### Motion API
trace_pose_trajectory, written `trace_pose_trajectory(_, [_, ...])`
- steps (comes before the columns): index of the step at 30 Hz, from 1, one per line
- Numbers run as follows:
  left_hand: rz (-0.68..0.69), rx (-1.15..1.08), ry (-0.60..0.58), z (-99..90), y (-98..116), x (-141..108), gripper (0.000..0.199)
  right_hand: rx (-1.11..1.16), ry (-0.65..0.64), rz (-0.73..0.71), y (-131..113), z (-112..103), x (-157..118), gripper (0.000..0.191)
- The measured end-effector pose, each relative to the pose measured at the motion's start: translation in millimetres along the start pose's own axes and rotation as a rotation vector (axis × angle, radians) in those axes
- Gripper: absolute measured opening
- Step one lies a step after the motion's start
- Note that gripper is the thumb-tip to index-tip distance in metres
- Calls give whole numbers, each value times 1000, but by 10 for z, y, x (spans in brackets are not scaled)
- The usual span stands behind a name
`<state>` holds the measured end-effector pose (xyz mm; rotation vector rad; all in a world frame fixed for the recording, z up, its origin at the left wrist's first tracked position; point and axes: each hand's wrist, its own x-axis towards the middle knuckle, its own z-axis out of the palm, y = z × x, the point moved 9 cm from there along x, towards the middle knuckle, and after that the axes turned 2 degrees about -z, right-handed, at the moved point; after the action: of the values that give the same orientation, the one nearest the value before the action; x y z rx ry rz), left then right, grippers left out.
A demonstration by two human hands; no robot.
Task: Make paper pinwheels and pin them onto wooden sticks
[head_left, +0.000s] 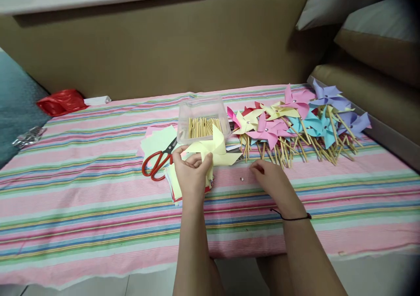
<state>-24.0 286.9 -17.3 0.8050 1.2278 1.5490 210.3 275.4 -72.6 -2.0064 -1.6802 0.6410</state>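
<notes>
Pinwheel [216,150], looking half made, is pinched in the left hand [192,173] over the cloth [92,164], the right hand [271,180] loosely curled, hold unclear, with a done pile [269,130] near the back right corner and paper [159,140] left.

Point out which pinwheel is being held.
The pale yellow pinwheel in the left hand; the other pinwheels lie heaped on the striped cloth to the right.

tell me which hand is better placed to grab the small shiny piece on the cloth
The right hand, I think: it is nearer the small shiny piece and holds nothing visible. The left hand is gripping the yellow pinwheel.
</notes>
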Motion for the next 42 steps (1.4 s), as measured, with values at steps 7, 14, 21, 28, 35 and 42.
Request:
trace_pose_trajectory(7, [13,12,-48,74,-7,-10,56,-76,-80,24,-198,205,-79,8])
trace_pose_trajectory(14, [-15,16,-62,99,-34,-15,56,-125,-44,18,-257,152,-52,13])
trace_pose_trajectory(21, [-14,14,-63,104,-49,-9,57,-105,-74,38,-182,161,-52,8])
trace_pose_trajectory(28, [-11,10,-52,78,-66,2,58,45,-15,7,-202,98,5,12])
trace_pose_trajectory(35, [-24,7,-48,77,-88,12,61,857,74,27,-179,-18,-25,18])
trace_pose_trajectory(42, [-35,13,-47,99,-89,15,61,1297,139,104,-297,-105,-83,42])
